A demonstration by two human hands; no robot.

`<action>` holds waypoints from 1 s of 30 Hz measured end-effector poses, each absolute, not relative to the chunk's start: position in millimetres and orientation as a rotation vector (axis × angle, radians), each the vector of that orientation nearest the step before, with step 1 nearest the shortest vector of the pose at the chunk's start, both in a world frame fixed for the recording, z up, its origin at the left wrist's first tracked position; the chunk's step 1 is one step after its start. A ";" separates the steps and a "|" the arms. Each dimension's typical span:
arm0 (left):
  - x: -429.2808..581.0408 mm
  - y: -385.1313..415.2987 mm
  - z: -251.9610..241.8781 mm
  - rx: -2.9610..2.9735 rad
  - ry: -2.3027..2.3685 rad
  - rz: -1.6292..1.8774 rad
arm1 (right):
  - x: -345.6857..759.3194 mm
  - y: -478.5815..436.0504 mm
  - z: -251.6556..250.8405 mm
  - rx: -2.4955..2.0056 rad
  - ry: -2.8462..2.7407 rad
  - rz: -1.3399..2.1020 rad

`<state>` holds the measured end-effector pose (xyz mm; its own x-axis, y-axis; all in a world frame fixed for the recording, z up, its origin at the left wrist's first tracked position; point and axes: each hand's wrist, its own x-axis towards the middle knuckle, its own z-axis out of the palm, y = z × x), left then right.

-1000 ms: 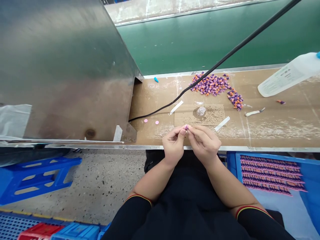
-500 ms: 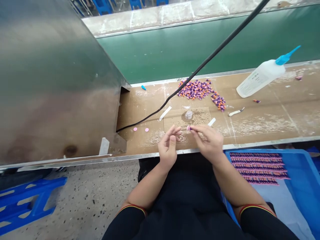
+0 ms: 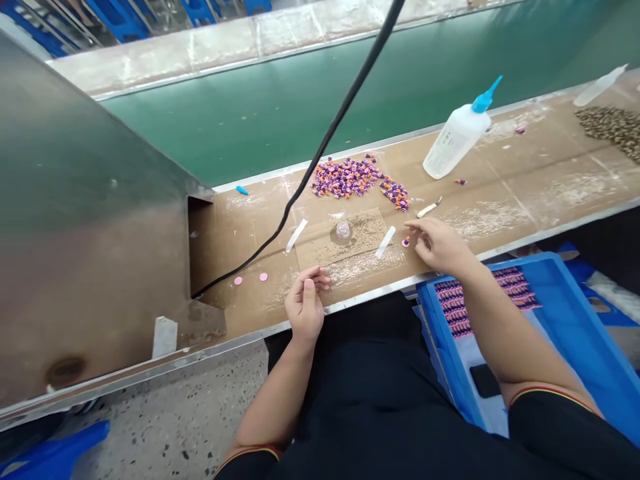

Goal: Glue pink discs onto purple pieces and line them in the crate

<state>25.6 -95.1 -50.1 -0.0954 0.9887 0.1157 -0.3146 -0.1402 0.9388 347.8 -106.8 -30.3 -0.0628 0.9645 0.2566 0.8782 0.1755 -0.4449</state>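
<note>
My left hand is over the table's front edge with its fingers curled and the thumb up. A thin dark stick seen at its fingertips earlier is hard to make out now. My right hand is open with nothing in it, the index finger stretched out. Just left of its fingertips, a small pink disc with a purple-and-orange piece lies on the table. Two bare pink discs, including the nearer one, lie left of my left hand. A small clear round dish sits on a taped cardboard sheet.
Behind the sheet lies a pile of purple-and-orange pieces. A glue bottle with a blue nozzle and a small white-handled tool are to the right. A black cable crosses the view. Below right stands a blue tray with rows of pieces.
My right hand has let go of the small pink-and-purple piece, which now lies on the table, and moved right. My left hand has drawn apart from it. The view has turned right.
</note>
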 end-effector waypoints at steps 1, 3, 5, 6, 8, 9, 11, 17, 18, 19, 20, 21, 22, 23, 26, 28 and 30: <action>25.3 -95.1 -50.2 1.014 0.963 1.503 | 346.8 -109.7 -32.9 -1.724 -1.919 0.249; 25.3 -94.6 -50.5 1.013 0.979 1.516 | 342.2 -112.9 -38.7 -1.702 -1.859 0.260; 26.1 -93.6 -49.9 1.023 0.997 1.509 | 334.6 -112.9 -43.5 -1.678 -1.818 0.240; 26.7 -93.1 -49.2 1.033 1.009 1.497 | 331.2 -112.9 -44.9 -1.659 -1.802 0.232; 28.2 -92.2 -47.0 1.057 1.038 1.464 | 330.8 -117.0 -46.1 -1.611 -1.758 0.235; 29.0 -91.5 -45.6 1.073 1.056 1.447 | 336.1 -122.8 -46.3 -1.604 -1.710 0.239; 30.9 -89.5 -42.7 1.112 1.103 1.427 | 360.4 -146.2 -47.3 -1.677 -1.518 0.200; 39.1 -81.6 -32.2 1.225 1.250 1.386 | 481.6 -289.0 -70.9 -2.383 -0.598 -0.060; 40.5 -80.8 -30.3 1.233 1.257 1.377 | 495.2 -310.9 -78.3 -2.558 -0.484 0.034; 41.7 -80.0 -28.7 1.235 1.258 1.368 | 505.1 -329.0 -86.0 -2.709 -0.401 0.155; 42.9 -79.3 -27.3 1.233 1.255 1.366 | 511.5 -343.1 -93.8 -2.824 -0.345 0.279; 44.0 -78.6 -26.4 1.231 1.253 1.356 | 515.0 -353.4 -101.2 -2.900 -0.317 0.386; 45.2 -77.8 -25.8 1.231 1.254 1.355 | 516.5 -360.3 -108.2 -2.945 -0.308 0.461; 46.4 -77.1 -25.5 1.237 1.260 1.355 | 516.9 -364.5 -114.5 -2.970 -0.309 0.505; 51.1 -75.7 -25.3 1.285 1.285 1.386 | 518.6 -368.4 -129.3 -3.038 -0.335 0.563; 54.6 -75.5 -24.4 1.310 1.301 1.414 | 522.8 -368.4 -136.3 -3.081 -0.364 0.579; 57.9 -75.6 -22.7 1.316 1.327 1.411 | 528.3 -368.3 -141.7 -3.118 -0.392 0.580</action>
<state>57.9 -75.6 -22.7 -0.1609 0.9725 0.1685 0.1085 -0.1522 0.9824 528.3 -368.3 -141.7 0.9041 0.2297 -0.3604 0.2491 -0.9684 0.0077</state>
